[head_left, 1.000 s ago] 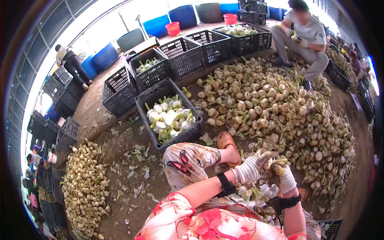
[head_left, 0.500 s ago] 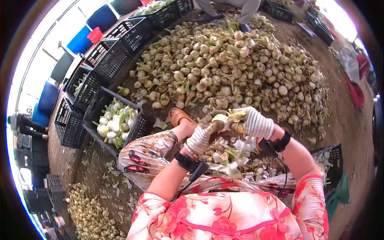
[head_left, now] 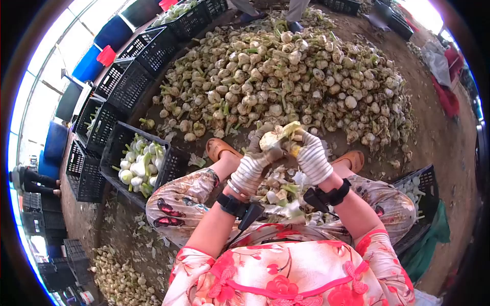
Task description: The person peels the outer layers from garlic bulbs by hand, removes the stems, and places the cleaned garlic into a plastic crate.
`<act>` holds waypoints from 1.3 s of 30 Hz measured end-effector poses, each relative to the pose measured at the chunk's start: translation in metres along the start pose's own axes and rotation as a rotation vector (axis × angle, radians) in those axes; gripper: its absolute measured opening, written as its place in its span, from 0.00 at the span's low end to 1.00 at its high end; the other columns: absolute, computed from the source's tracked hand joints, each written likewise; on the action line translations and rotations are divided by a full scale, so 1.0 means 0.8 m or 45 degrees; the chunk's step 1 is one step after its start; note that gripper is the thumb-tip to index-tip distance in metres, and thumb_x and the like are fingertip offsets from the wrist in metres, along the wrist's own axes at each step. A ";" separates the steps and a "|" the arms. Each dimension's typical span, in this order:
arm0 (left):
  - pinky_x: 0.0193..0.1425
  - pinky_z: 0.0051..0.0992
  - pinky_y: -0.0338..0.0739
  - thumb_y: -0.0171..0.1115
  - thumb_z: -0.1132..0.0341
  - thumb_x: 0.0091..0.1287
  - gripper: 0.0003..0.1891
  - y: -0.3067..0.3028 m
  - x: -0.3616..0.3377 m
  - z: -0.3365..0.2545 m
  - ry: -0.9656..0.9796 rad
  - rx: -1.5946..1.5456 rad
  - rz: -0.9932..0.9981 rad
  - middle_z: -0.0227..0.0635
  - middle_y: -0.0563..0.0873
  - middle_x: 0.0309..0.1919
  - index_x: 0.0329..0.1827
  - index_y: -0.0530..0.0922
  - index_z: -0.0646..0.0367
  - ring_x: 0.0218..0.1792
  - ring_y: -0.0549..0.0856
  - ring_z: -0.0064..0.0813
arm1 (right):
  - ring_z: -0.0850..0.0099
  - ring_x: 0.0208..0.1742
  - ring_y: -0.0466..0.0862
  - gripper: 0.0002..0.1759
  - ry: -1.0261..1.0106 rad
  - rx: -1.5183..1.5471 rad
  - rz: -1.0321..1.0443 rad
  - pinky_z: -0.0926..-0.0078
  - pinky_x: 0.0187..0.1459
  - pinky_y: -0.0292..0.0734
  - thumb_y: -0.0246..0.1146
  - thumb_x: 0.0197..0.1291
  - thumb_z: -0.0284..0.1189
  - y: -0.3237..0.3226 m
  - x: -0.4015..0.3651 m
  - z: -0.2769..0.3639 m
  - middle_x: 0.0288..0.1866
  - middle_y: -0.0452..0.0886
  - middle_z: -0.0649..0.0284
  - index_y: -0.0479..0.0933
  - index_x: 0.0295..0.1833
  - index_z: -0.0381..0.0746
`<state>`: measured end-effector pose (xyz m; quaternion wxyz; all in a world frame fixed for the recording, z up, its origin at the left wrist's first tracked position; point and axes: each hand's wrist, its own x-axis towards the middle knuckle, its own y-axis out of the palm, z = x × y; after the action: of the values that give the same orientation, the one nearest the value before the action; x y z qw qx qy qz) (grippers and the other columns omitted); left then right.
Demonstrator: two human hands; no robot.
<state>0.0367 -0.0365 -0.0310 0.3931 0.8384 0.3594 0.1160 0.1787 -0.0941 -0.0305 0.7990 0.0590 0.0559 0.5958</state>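
Note:
Both my hands wear striped knit gloves and meet in front of me over my lap. My left hand (head_left: 253, 167) grips a pale fennel bulb (head_left: 272, 139) from below. My right hand (head_left: 310, 154) closes on the same bulb from the right, with a bit of yellow showing at its fingers; what that is I cannot tell. Peeled leaves and trimmings (head_left: 284, 193) lie between my knees. Right beyond my hands spreads a big heap of unpeeled bulbs (head_left: 286, 76).
A black crate (head_left: 121, 138) with white cleaned bulbs stands at my left, with more black crates (head_left: 133, 71) and blue barrels (head_left: 112, 33) behind it. Another crate (head_left: 427, 189) sits at my right. A person's legs (head_left: 296, 10) stand beyond the heap. A smaller bulb pile (head_left: 120, 278) lies lower left.
The view has tilted down toward my lap. My hands have drawn the bulb closer and to the middle, both still closed on it.

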 end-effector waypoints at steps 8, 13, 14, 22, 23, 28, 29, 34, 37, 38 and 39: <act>0.45 0.22 0.74 0.66 0.70 0.48 0.31 -0.001 -0.014 -0.057 -0.120 0.842 0.122 0.33 0.77 0.44 0.56 0.65 0.63 0.44 0.77 0.23 | 0.78 0.37 0.79 0.17 0.168 0.658 0.379 0.83 0.35 0.76 0.61 0.55 0.29 -0.010 -0.008 0.020 0.39 0.79 0.63 0.70 0.49 0.33; 0.49 0.25 0.74 0.71 0.51 0.43 0.44 -0.018 -0.013 -0.088 -0.433 0.229 0.342 0.37 0.78 0.46 0.60 0.61 0.64 0.45 0.79 0.26 | 0.76 0.33 0.80 0.18 0.331 0.567 0.332 0.82 0.35 0.77 0.60 0.56 0.32 0.013 -0.015 0.035 0.36 0.79 0.64 0.70 0.49 0.34; 0.51 0.26 0.74 0.68 0.51 0.49 0.42 -0.005 -0.010 -0.079 -0.253 0.155 0.227 0.37 0.77 0.47 0.62 0.59 0.63 0.46 0.78 0.27 | 0.76 0.33 0.80 0.17 0.325 0.578 0.300 0.82 0.35 0.77 0.60 0.56 0.31 0.012 -0.011 0.034 0.36 0.79 0.64 0.71 0.48 0.34; 0.54 0.24 0.70 0.65 0.75 0.52 0.28 -0.040 0.002 -0.024 0.265 0.692 0.020 0.33 0.73 0.50 0.57 0.65 0.57 0.51 0.74 0.25 | 0.84 0.37 0.76 0.12 0.111 0.236 0.280 0.86 0.39 0.74 0.61 0.54 0.21 0.013 -0.003 0.009 0.38 0.79 0.67 0.74 0.45 0.34; 0.56 0.24 0.69 0.66 0.76 0.51 0.29 -0.035 0.000 -0.025 0.278 0.660 0.010 0.33 0.73 0.51 0.57 0.65 0.57 0.52 0.73 0.24 | 0.84 0.37 0.76 0.12 -0.046 0.092 0.257 0.87 0.39 0.74 0.61 0.53 0.21 0.008 -0.003 0.015 0.38 0.79 0.68 0.75 0.45 0.35; 0.55 0.25 0.69 0.70 0.70 0.48 0.32 -0.009 -0.012 -0.046 0.181 0.671 0.080 0.31 0.74 0.48 0.56 0.64 0.57 0.50 0.73 0.24 | 0.81 0.33 0.78 0.09 0.030 0.266 0.048 0.84 0.33 0.75 0.59 0.55 0.23 0.006 0.010 0.008 0.35 0.79 0.67 0.75 0.43 0.36; 0.53 0.25 0.71 0.69 0.70 0.49 0.31 -0.010 -0.014 -0.047 0.156 0.677 0.163 0.31 0.75 0.47 0.56 0.64 0.56 0.48 0.74 0.24 | 0.80 0.32 0.78 0.08 0.043 0.342 0.000 0.84 0.32 0.75 0.58 0.57 0.23 0.001 0.015 0.009 0.34 0.80 0.66 0.75 0.43 0.36; 0.49 0.23 0.72 0.67 0.69 0.51 0.30 -0.009 -0.035 -0.061 -0.281 0.398 0.251 0.30 0.76 0.46 0.58 0.64 0.57 0.45 0.76 0.21 | 0.77 0.35 0.79 0.05 0.214 0.284 -0.122 0.83 0.33 0.75 0.56 0.56 0.22 -0.035 0.044 0.004 0.34 0.80 0.64 0.75 0.39 0.36; 0.53 0.21 0.69 0.66 0.72 0.51 0.31 -0.025 -0.027 -0.048 -0.133 0.548 0.156 0.30 0.74 0.49 0.60 0.64 0.57 0.49 0.73 0.21 | 0.80 0.37 0.76 0.15 -0.036 -0.332 0.186 0.84 0.37 0.73 0.58 0.51 0.17 -0.020 0.024 0.011 0.36 0.79 0.65 0.75 0.46 0.38; 0.54 0.21 0.68 0.66 0.72 0.51 0.31 -0.030 -0.023 -0.042 0.023 0.666 0.151 0.30 0.73 0.50 0.60 0.64 0.57 0.50 0.73 0.22 | 0.80 0.37 0.75 0.18 0.087 -0.243 0.339 0.83 0.40 0.72 0.60 0.51 0.21 -0.016 0.019 0.013 0.37 0.79 0.67 0.73 0.51 0.39; 0.54 0.21 0.68 0.66 0.73 0.51 0.31 -0.034 -0.018 -0.038 0.180 0.788 0.149 0.31 0.72 0.51 0.60 0.63 0.57 0.51 0.72 0.22 | 0.80 0.36 0.74 0.20 0.185 -0.309 0.386 0.81 0.39 0.72 0.63 0.50 0.27 -0.014 0.004 0.021 0.36 0.79 0.63 0.73 0.50 0.37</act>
<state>-0.0020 -0.0175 -0.0300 0.0864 0.9272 0.3553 0.0814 0.1924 -0.0946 -0.0160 0.6953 -0.0731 0.0318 0.7143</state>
